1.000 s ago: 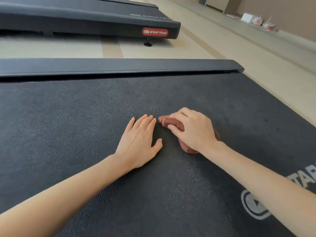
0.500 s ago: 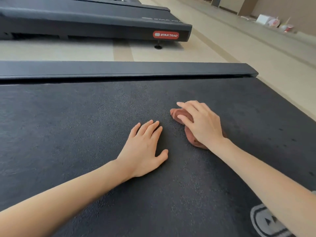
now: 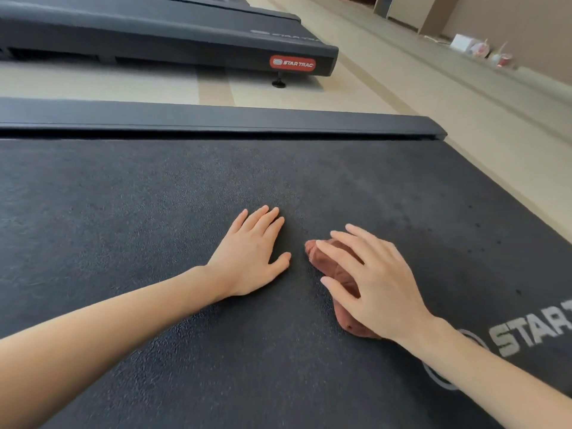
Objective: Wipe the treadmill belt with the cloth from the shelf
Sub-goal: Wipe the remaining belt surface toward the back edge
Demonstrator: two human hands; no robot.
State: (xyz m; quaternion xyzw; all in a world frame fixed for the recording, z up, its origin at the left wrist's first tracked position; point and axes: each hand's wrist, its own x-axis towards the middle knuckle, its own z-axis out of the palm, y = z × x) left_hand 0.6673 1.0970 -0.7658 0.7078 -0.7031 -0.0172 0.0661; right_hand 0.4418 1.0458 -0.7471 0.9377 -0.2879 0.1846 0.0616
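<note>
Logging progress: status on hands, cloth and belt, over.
Left hand flat on belt. Right hand presses cloth down, open-palmed. Nothing in the way.

Matt, rough-grained rubbery belt [image 3: 154, 196], soft brown cloth [image 3: 343, 277], smooth matt side rail [image 3: 216, 117]

A second treadmill [image 3: 154, 35] shows a red Star Trac badge [image 3: 292, 63]. A white box [image 3: 461, 41] and cups [image 3: 505, 59] sit by the wall [image 3: 526, 26].

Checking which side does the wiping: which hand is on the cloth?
The right hand, fingers spread over the brown cloth; the left hand lies flat on the bare belt.
</note>
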